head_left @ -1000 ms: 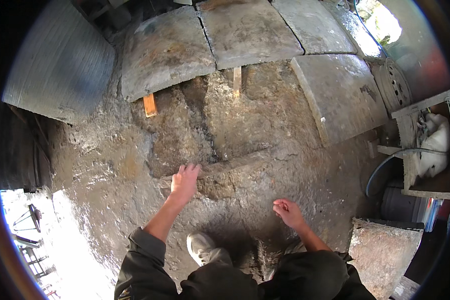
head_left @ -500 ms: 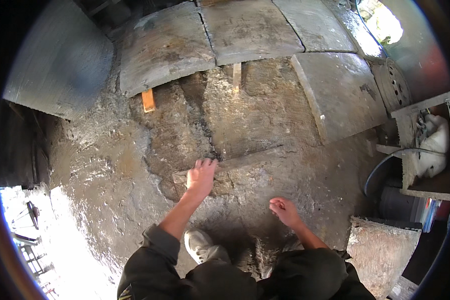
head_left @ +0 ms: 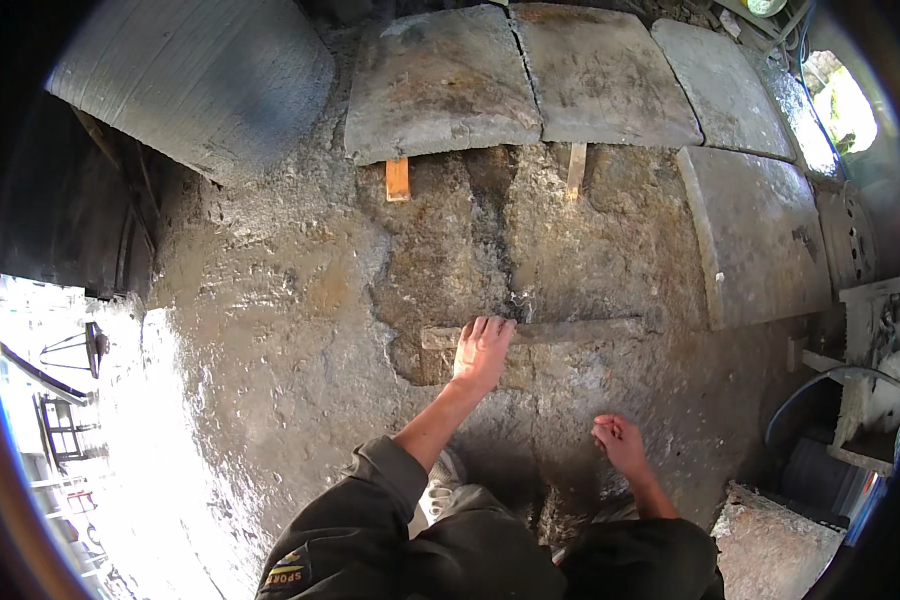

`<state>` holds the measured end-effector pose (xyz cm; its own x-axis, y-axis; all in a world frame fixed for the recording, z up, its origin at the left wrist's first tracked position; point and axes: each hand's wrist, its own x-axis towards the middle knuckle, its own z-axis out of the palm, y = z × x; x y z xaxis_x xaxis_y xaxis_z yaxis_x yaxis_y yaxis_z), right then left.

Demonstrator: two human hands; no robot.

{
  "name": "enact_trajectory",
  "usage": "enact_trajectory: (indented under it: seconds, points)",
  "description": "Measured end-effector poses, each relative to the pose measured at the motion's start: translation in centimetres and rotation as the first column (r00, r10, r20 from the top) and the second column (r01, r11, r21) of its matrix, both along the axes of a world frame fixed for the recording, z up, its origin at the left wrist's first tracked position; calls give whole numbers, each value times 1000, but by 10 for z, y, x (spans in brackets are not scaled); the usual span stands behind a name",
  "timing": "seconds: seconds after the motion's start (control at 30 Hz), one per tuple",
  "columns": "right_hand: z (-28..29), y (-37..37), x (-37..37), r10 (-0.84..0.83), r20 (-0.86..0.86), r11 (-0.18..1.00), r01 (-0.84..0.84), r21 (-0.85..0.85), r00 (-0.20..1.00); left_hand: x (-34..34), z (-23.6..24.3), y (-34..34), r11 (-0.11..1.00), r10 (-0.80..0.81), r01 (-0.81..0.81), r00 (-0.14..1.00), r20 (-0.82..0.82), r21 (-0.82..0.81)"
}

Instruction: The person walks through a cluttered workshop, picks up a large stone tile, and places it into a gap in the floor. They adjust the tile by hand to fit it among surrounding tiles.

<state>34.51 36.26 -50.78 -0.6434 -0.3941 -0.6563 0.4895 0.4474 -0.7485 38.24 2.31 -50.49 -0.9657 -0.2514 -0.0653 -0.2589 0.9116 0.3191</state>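
Note:
I look down at a muddy, cement-covered floor (head_left: 270,330). A long, mud-caked wooden batten (head_left: 570,331) lies flat across it in front of me. My left hand (head_left: 482,350) reaches forward, fingers spread, and rests on the left part of that batten. My right hand (head_left: 618,442) hangs lower and to the right, fingers loosely curled, holding nothing. My dark sleeves and a light shoe (head_left: 448,478) show at the bottom.
Several flat concrete slabs (head_left: 440,85) lie at the far side and one slab (head_left: 760,235) on the right. Two short wooden pieces, an orange one (head_left: 398,180) and a pale one (head_left: 574,168), stick out under them. A corrugated sheet (head_left: 190,80) lies upper left; a hose (head_left: 820,385) and clutter sit right.
My left hand has moved forward and slightly right across the floor onto the batten. My right hand has stayed low and curled.

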Motion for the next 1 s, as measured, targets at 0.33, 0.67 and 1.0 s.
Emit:
enact_trajectory:
  seconds: [0.33, 0.67, 1.0]
  points:
    - [-7, 6, 4, 76, -160, 997, -72, 32, 984, 1, 10, 2, 1000, 10, -9, 999, -31, 24]
    - [6, -1, 3, 99, -178, 994, -89, 63, 979, 4, 4, -1, 999, 1, 1, 999, -43, 49]
    - [0, 0, 1, 25, -98, 1000, -26, -7, 995, 21, 14, -32, 997, 15, -20, 998, 67, 74]
